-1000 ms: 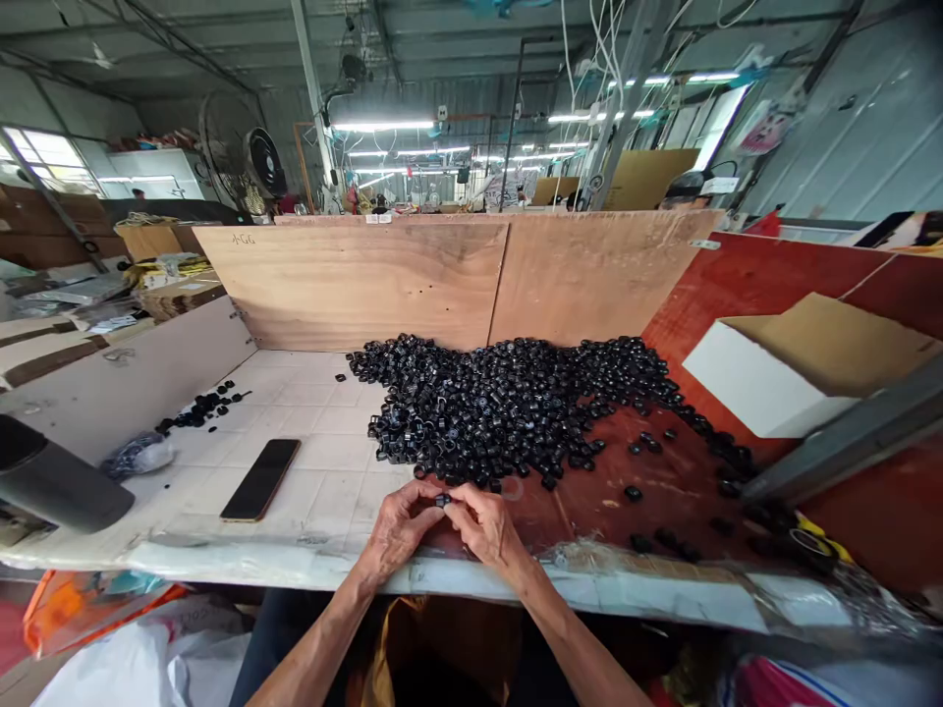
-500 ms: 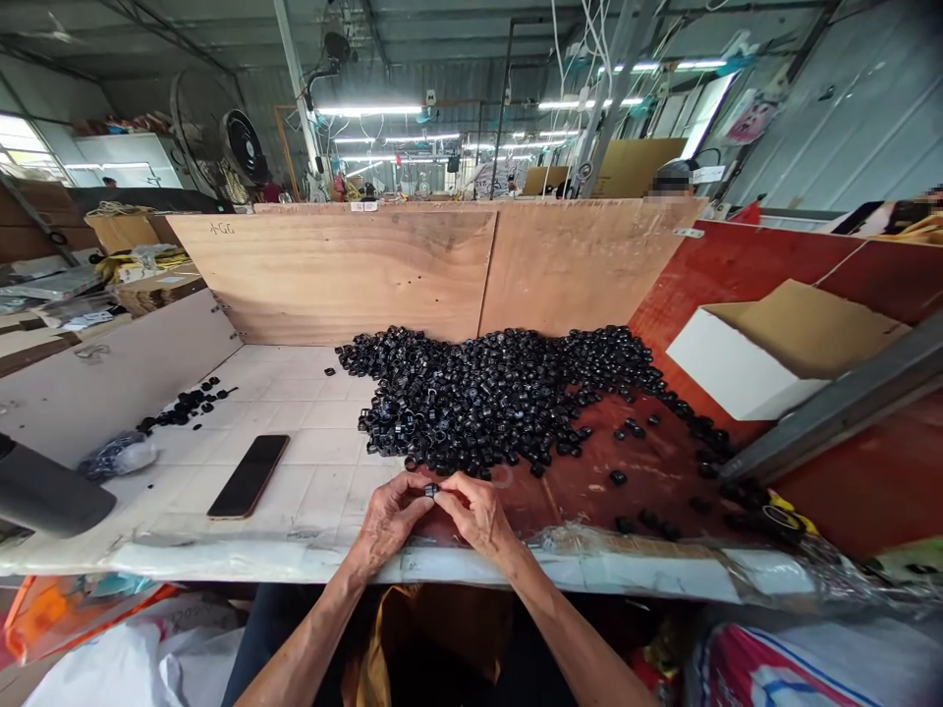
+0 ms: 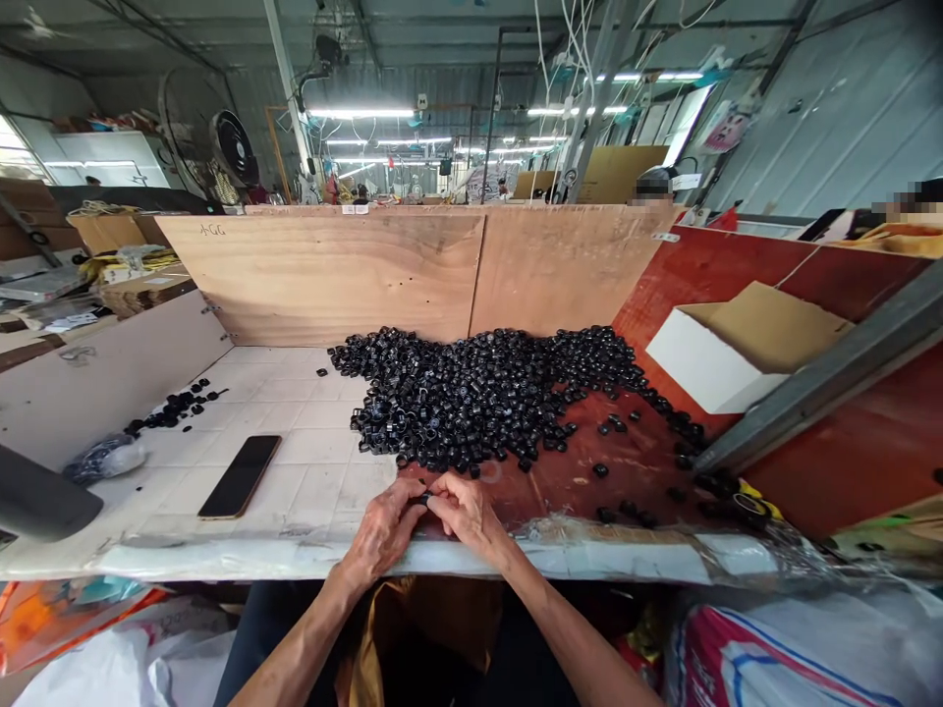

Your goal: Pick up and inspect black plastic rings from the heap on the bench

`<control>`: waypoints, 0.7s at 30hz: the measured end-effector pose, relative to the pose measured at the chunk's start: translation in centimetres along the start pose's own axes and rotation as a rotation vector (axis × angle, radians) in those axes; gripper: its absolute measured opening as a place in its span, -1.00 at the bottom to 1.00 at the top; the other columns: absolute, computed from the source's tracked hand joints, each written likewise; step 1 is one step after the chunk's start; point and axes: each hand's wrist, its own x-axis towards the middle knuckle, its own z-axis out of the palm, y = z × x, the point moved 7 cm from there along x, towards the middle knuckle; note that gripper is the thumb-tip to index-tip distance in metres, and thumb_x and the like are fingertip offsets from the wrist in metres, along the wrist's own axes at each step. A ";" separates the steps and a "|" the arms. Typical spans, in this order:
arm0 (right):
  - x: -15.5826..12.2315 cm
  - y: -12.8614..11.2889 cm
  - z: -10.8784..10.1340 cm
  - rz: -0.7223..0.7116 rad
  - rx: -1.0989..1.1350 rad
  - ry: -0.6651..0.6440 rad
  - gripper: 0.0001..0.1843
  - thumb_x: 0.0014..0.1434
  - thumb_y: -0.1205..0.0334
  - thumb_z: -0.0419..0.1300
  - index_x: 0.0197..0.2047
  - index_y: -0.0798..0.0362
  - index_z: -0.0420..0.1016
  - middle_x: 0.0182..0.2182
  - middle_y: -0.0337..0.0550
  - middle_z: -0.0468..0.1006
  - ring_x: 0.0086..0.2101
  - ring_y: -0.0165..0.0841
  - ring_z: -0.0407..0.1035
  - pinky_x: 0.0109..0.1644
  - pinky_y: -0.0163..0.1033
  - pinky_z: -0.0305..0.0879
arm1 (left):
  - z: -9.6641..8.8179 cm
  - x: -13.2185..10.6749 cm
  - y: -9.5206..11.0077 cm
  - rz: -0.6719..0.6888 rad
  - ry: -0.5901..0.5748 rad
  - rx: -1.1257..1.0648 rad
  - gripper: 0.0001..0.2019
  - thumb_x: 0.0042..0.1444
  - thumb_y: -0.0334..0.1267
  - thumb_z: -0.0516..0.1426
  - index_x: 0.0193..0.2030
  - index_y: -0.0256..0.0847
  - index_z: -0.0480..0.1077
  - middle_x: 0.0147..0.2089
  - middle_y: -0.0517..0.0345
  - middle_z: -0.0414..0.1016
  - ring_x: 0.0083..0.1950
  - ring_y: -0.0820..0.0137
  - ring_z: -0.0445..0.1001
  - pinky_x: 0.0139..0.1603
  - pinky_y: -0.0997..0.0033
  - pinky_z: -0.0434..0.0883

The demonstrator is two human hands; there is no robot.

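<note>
Between the fingertips of my two hands sits a small black plastic part (image 3: 425,498), mostly covered by the fingers. My left hand (image 3: 384,525) pinches it from the left, and my right hand (image 3: 466,513) grips it from the right with thumb and forefinger. Both hands are just above the front edge of the bench. Right behind them spreads a big heap of small black plastic parts (image 3: 471,403), some of them ring-shaped. The exact kind of part is too small to tell.
A phone (image 3: 240,477) lies left of my hands, near a dark cylinder (image 3: 44,496). A few black pieces (image 3: 177,407) lie by the left board. At right are an open white box (image 3: 726,358), a slanted metal bar (image 3: 817,373) and yellow-handled scissors or tape (image 3: 758,501).
The fingers have closed further over the small black part, and the right fingers now cover more of it. The whole view has shifted slightly, with the scene sliding left.
</note>
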 end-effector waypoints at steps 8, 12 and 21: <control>-0.3 -1.7 -2.7 -0.198 -0.334 0.217 -0.93 0.13 0.36 0.29 -0.32 0.01 0.50 -0.40 -0.21 0.53 -0.36 -0.29 0.45 -0.25 -0.26 0.38 | -2.7 0.5 -1.7 -0.224 0.024 0.209 -0.90 0.18 -0.19 0.24 -0.23 -0.14 0.53 -0.32 0.19 0.55 -0.38 0.34 0.53 -0.32 0.39 0.45; 1.6 -2.0 0.6 -0.399 -0.482 0.088 -0.65 0.14 0.47 0.28 -0.01 0.00 0.52 -0.11 -0.06 0.50 -0.13 -0.22 0.47 0.00 -0.17 0.43 | -2.7 3.6 -4.2 -0.146 0.195 0.366 -0.72 0.16 -0.33 0.20 0.03 -0.11 0.51 -0.07 0.09 0.55 -0.38 0.38 0.52 -0.25 0.34 0.48; 2.4 0.8 -0.9 -0.276 -0.252 0.281 -0.91 0.14 0.37 0.22 -0.37 0.00 0.40 -0.34 -0.18 0.53 -0.37 -0.33 0.42 -0.27 -0.27 0.36 | -1.4 2.9 -4.4 -0.116 0.119 0.379 -0.88 0.15 -0.39 0.21 -0.20 -0.10 0.47 -0.22 0.14 0.60 -0.17 0.25 0.59 -0.08 0.28 0.49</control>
